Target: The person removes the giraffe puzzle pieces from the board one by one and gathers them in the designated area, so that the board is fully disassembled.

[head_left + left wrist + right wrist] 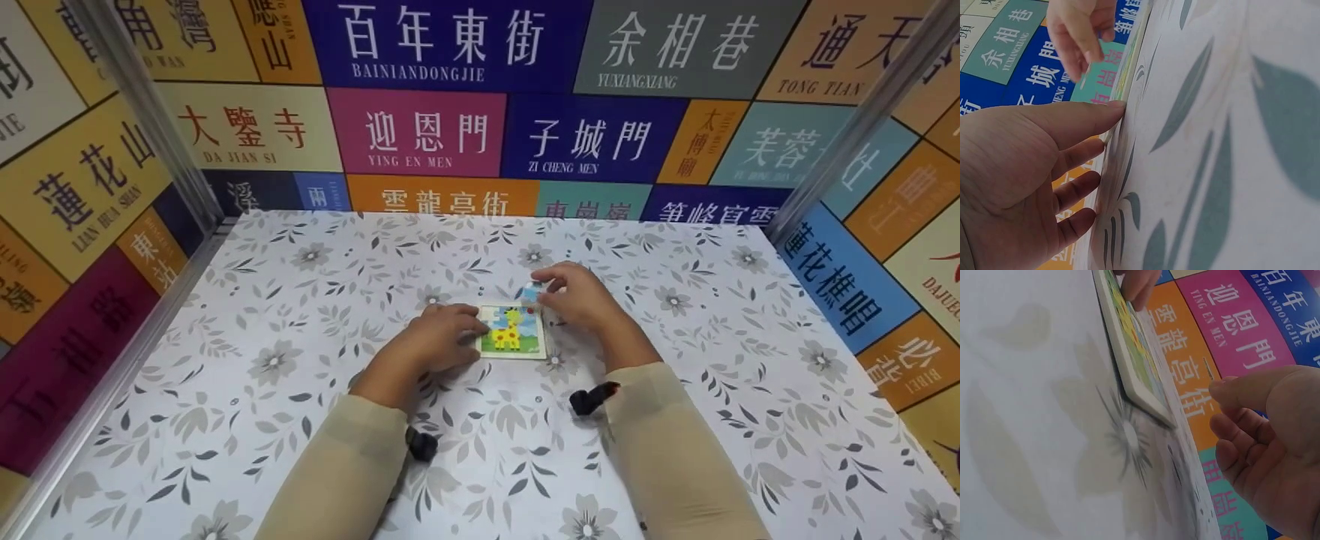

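One giraffe puzzle (513, 334) lies flat on flowered cloth (510, 420).
Left hand (442, 336), fingers relaxed, touches its left edge; right hand (583, 298) pinches a blue piece (531, 292), partly hidden by the fingers.

Through my head view I look forward and down from above and behind the fingers (466, 320), while my wrist views, close behind and facing along them, share the giraffe board's (512, 334) edge.

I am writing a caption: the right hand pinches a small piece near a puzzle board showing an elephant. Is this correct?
Not quite: in the head view, the puzzle board shows a yellow giraffe. The right hand pinches a small piece near it.
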The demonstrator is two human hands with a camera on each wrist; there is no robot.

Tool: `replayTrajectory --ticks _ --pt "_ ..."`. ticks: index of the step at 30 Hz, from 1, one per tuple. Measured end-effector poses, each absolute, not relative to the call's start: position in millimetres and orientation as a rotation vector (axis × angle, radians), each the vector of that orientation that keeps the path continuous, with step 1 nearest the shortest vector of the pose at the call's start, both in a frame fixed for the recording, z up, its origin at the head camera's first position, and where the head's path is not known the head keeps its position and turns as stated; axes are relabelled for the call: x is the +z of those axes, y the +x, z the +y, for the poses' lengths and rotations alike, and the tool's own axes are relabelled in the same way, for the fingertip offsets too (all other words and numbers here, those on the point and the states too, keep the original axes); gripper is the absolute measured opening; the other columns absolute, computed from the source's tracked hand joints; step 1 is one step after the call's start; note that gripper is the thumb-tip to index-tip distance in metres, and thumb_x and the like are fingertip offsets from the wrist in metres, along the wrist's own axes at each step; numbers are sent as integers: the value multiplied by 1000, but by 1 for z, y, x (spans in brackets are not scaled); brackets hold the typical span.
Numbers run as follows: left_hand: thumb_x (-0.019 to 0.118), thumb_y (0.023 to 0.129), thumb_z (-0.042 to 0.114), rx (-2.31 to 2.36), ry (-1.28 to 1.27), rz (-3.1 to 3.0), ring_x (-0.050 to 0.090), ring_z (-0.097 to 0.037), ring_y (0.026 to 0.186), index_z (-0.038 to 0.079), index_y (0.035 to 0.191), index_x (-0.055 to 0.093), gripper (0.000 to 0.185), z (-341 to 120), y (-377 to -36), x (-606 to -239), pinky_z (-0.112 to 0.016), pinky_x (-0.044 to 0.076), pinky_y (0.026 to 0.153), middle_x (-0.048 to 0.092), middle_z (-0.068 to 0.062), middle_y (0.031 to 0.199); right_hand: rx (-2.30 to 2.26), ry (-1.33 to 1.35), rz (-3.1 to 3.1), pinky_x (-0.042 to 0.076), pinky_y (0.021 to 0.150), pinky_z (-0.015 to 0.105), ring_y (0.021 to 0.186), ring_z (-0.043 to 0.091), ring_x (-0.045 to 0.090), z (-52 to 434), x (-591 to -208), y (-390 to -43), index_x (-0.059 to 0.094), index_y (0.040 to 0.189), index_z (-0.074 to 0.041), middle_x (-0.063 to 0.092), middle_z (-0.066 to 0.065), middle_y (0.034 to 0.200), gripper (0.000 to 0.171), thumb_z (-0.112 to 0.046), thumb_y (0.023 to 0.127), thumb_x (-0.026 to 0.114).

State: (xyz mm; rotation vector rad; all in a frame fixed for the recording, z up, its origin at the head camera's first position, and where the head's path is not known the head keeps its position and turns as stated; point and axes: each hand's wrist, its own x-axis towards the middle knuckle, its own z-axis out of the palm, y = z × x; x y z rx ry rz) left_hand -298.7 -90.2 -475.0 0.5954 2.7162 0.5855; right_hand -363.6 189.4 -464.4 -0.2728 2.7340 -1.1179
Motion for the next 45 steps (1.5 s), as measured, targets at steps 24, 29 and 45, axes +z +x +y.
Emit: replayTrajectory --ticks 24,29,45 --pt "74 102 35 572 575 2713 28 -38 163 36 147 67 46 -88 -299 -472 -69 27 126 42 6 172 -1276 -76 2662 50 107 44 128 29 61 237 -490 -373 67 143 -14 68 11 141 46 -10 98 72" --pt "73 102 36 563 568 2716 27 -37 163 36 147 66 46 -88 -298 -472 -68 27 126 40 7 173 -1283 -25 2638 51 109 46 132 30 59 238 -491 -372 66 144 -15 66 9 146 46 -10 99 71" --pt "74 101 35 584 534 2707 25 -36 165 37 146 67 45 -90 -297 -473 -67 24 128 40 9 173 -1193 -56 2623 54 97 41 128 27 61 210 -469 -368 65 147 -24 65 1 147 50 -22 98 76"
